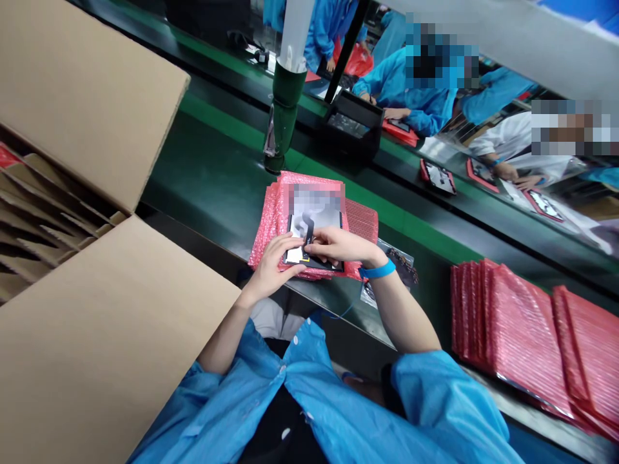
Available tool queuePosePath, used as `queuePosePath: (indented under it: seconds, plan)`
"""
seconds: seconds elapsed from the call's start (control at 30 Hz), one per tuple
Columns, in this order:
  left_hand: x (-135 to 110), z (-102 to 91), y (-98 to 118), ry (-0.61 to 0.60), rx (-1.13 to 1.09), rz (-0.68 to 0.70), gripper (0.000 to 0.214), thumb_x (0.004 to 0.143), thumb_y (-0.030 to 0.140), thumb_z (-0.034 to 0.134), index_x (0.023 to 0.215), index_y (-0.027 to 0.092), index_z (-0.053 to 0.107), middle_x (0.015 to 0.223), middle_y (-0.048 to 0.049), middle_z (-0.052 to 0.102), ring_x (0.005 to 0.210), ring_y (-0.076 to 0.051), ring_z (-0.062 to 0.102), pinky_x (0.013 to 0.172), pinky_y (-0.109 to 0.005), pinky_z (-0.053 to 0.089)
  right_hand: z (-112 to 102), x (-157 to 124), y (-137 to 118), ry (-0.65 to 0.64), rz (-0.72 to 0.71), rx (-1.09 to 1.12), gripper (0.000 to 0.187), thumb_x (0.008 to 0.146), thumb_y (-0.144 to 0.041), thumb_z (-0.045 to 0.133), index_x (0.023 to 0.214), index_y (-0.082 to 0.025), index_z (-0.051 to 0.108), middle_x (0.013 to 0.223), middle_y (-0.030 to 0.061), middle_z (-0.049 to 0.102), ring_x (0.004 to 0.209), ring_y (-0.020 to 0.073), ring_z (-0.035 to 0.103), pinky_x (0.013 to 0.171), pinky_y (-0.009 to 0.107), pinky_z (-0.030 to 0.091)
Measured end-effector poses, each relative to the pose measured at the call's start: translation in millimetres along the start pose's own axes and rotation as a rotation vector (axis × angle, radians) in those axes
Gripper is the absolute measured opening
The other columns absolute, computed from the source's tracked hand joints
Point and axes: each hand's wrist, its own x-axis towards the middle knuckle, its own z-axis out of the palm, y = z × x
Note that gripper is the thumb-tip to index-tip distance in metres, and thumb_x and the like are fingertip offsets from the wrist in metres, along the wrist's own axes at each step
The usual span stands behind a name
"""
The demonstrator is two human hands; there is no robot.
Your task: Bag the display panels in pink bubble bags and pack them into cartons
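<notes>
Glossy panel (329, 220) lying on a pink bubble-wrap stack (265, 222)

The panel is resting flat on top of the stack, looking stiff, light, slick-faced and probably fragile; its edges seem the safest hold. Above the stack's near half, a black strip (309, 229), likely thin and bendy, is calling for a gentle pinch. The right hand (336, 245) is gripping it between thumb and fingers; the left hand (271, 265), loosely spread, is bracing at the stack's near-left corner.

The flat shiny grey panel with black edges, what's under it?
A stack of pink plastic bubble wrap shows around the panel. The part directly beneath is covered, so I can't see what's there.
</notes>
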Motion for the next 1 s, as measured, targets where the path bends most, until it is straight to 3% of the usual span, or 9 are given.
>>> queuePosePath:
  seconds: [0.27,0.5,0.7,0.77,0.9,1.0]
  plan:
    - [-2,0.4,1,0.009,-0.01,-0.03,0.05,0.102,0.046,0.079,0.147,0.03,0.065,0.151,-0.0108,0.068,0.155,-0.033,0.054,0.132,-0.058,0.042,5,0,-1,0.035,-0.031,-0.08,0.03,0.103,-0.049,0.07,0.095,-0.022,0.061,0.066,-0.005,0.065,0.045,0.0102,0.054,0.041,0.024,0.038]
    - [-4,2.6,1,0.022,-0.073,-0.065,0.074,0.101,0.045,0.08,0.165,0.031,0.046,0.156,-0.0135,0.064,0.152,-0.031,0.058,0.133,-0.054,0.041,13,-7,2,0.123,-0.055,-0.139,0.029,0.104,-0.049,0.068,0.097,-0.021,0.064,0.063,-0.0045,0.065,0.047,0.0124,0.055,0.047,0.026,0.035]
    - [0,-2.7,15,0.033,0.116,0.033,0.073,0.104,0.043,0.076,0.168,0.033,0.042,0.174,-0.0138,0.049,0.163,-0.033,0.046,0.135,-0.058,0.04,20,-10,0,0.178,-0.022,-0.208,0.027,0.104,-0.045,0.067,0.092,-0.021,0.061,0.065,-0.0035,0.066,0.053,0.0146,0.059,0.056,0.028,0.037]
    - [1,-4.9,18,0.004,0.164,0.068,0.069,0.105,0.041,0.074,0.168,0.035,0.045,0.173,-0.0113,0.05,0.163,-0.033,0.045,0.136,-0.059,0.039,23,-9,0,0.209,-0.01,-0.239,0.024,0.102,-0.041,0.071,0.091,-0.021,0.062,0.064,-0.004,0.065,0.055,0.0143,0.057,0.06,0.028,0.037]
    - [2,-6.3,14,-0.081,0.166,0.025,0.059,0.106,0.038,0.073,0.163,0.037,0.055,0.157,-0.0087,0.066,0.153,-0.031,0.057,0.134,-0.059,0.042,35,-14,4,0.381,0.047,-0.385,0.028,0.1,-0.043,0.077,0.086,-0.021,0.065,0.07,-0.0009,0.067,0.063,0.016,0.058,0.064,0.03,0.036]
    - [1,-6.1,9,-0.072,0.108,-0.023,0.049,0.103,0.039,0.077,0.151,0.035,0.066,0.148,-0.0095,0.07,0.149,-0.032,0.06,0.13,-0.058,0.047,54,-25,14,0.583,-0.002,-0.504,0.028,0.104,-0.05,0.074,0.099,-0.023,0.071,0.081,0.0038,0.073,0.075,0.0217,0.065,0.07,0.032,0.043]
